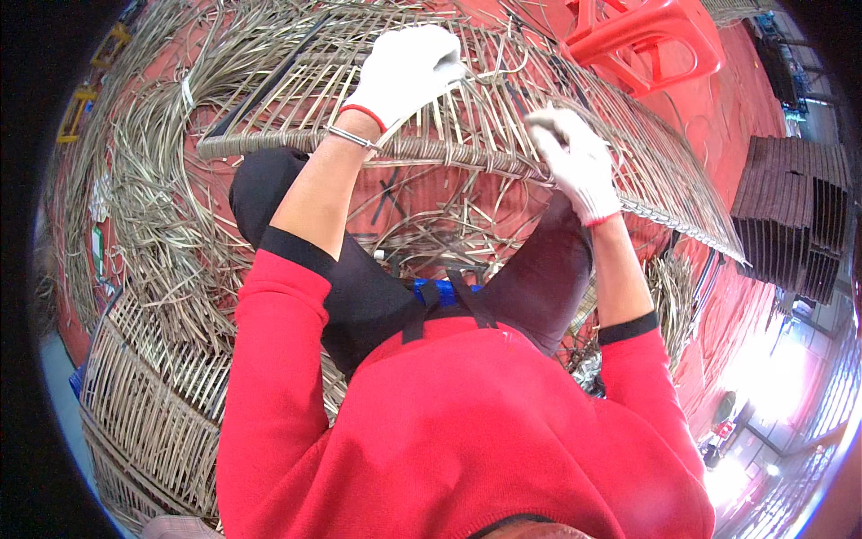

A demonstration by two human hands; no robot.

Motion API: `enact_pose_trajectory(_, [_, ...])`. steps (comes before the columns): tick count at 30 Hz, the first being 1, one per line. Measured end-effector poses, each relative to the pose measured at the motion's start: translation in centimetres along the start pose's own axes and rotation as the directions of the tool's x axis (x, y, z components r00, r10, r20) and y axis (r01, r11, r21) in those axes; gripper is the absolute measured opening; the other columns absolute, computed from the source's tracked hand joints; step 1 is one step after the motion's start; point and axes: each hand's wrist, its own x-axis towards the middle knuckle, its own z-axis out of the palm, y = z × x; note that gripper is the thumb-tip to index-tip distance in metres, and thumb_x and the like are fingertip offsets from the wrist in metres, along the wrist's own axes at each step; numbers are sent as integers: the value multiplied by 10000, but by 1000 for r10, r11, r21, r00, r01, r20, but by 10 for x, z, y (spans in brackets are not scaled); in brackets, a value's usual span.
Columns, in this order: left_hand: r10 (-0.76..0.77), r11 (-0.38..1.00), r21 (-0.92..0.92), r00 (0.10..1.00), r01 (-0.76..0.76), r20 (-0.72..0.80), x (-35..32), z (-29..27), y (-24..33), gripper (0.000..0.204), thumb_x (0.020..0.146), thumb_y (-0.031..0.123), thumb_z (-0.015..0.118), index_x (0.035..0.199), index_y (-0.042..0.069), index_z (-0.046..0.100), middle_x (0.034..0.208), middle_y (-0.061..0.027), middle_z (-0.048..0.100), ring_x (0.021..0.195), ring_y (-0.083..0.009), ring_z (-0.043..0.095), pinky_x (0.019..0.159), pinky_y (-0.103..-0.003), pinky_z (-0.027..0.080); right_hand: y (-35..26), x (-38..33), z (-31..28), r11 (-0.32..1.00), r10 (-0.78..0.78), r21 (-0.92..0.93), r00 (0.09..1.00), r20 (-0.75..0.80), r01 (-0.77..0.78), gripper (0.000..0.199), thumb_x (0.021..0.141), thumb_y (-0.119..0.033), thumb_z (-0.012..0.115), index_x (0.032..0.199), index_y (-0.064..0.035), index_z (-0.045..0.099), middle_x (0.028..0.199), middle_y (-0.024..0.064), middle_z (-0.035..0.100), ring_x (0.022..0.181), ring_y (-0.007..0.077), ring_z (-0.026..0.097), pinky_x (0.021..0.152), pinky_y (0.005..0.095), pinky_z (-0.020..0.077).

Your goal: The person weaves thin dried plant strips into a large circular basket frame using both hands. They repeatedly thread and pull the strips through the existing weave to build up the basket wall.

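Observation:
Across my knees lies a woven wicker panel (395, 148) with a thick wrapped rim and open slats. My left hand (406, 74), in a white knit glove with a red cuff, is closed above the panel's slats. A thin wicker strand (492, 75) runs by its fingertips and seems held in them. Farther right, my right hand (579, 169) wears a matching glove and is over the wrapped rim. Its thumb and fingers are curled together, and what they pinch is too small to make out. Loose strand ends stick up between the hands.
Heaps of loose wicker strands (162, 207) cover the red floor on the left. A red plastic stool (660, 40) stands at the far right. Beyond it are stacked dark brown panels (790, 211). Another slatted wicker piece (153, 395) lies at the lower left.

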Motion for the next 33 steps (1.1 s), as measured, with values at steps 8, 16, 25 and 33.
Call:
enact_pose_trajectory(8, [168, 983, 11, 889, -181, -426, 4, 1, 7, 213, 844, 303, 740, 940, 122, 681, 1006, -80, 670, 954, -289, 669, 843, -431, 542, 5, 59, 47, 742, 249, 445, 822, 512, -501, 367, 1013, -389, 611, 1070, -57, 755, 865, -3, 718, 786, 101, 656, 691, 324, 512])
enact_pose_trajectory(16, [41, 992, 106, 966, -71, 255, -30, 32, 30, 228, 895, 321, 658, 972, 142, 776, 1011, -85, 691, 984, -290, 673, 866, -432, 532, -21, 47, 63, 767, -73, -612, 974, 216, 193, 265, 880, -293, 570, 810, -121, 759, 774, 162, 716, 733, 364, 713, 665, 514, 543])
enact_pose_trajectory(25, [-27, 996, -74, 926, 59, 376, -33, 44, 24, 234, 902, 269, 573, 887, 268, 806, 1076, -21, 706, 1094, -248, 666, 923, -437, 538, -8, 72, 44, 774, 42, -479, 722, 691, 414, 316, 932, -232, 519, 1150, -238, 747, 1044, 117, 756, 969, 336, 720, 854, 489, 556])
enact_pose_trajectory(33, [54, 996, -84, 939, -27, 340, -32, 48, 13, 280, 951, 327, 548, 1037, 218, 791, 1334, -41, 668, 1212, -276, 625, 1014, -435, 510, 23, 82, 48, 992, -90, 11, 657, 749, 122, 360, 844, -166, 574, 1146, -165, 770, 938, 65, 757, 849, 225, 698, 1040, 457, 377])
